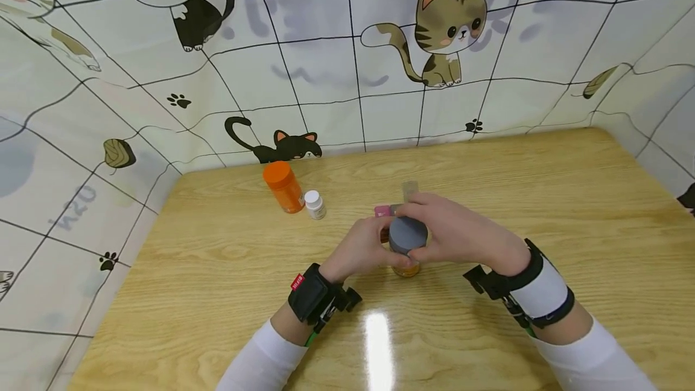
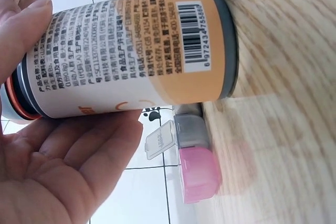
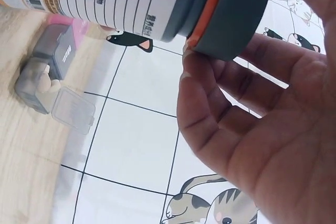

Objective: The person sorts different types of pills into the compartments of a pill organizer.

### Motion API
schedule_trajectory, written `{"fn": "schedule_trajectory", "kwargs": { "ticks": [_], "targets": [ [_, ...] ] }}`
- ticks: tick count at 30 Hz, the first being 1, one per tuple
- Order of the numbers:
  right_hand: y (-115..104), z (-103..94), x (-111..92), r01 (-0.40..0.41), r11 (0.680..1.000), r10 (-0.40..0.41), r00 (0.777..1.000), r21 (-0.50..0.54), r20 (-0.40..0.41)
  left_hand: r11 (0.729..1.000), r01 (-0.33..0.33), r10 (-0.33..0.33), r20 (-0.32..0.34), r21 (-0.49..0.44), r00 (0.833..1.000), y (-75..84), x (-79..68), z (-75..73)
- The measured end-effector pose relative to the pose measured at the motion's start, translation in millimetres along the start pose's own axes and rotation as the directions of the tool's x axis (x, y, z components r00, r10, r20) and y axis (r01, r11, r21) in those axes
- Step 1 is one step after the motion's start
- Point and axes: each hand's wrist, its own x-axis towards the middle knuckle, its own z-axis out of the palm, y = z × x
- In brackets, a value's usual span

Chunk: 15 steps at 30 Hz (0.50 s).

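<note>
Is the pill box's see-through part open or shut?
Open: the clear lid is swung away from the see-through compartment, and pale pieces show at its opening.

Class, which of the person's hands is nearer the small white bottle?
Left. From the small white bottle, the left hand is right and toward the person; the right hand is farther right.
</note>
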Motion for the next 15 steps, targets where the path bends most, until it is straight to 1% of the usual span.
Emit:
{"fn": "schedule_trajectory", "kwargs": {
  "ticks": [6, 11, 13, 15],
  "targets": [
    [0.7, 1.9, -2.6, -0.014, 0.999, 0.015, 0.999, 0.030, -0.031, 1.000, -0.007, 0.007, -0.002, 0.013, 1.000, -0.9, 2.0, 0.8],
    [-1.1, 7.5, -4.2, -0.009, 1.000, 0.009, 0.994, 0.004, -0.106, 1.000, -0.009, 0.009, -0.003, 0.019, 1.000, -1.0, 2.8, 1.4],
    [-3.8, 10.6, -5.1, -0.034, 0.999, 0.031, 0.989, -0.020, -0.144, 1.000, -0.009, 0.009, -0.003, 0.026, 1.000, -1.0, 2.9, 1.5],
    [-8.0, 15.0, -5.4, -0.093, 0.994, 0.083, 0.979, -0.049, -0.188, 1.000, -0.008, 0.008, -0.006, 0.019, 1.000, -0.9, 2.9, 1.6]
  ]
}}
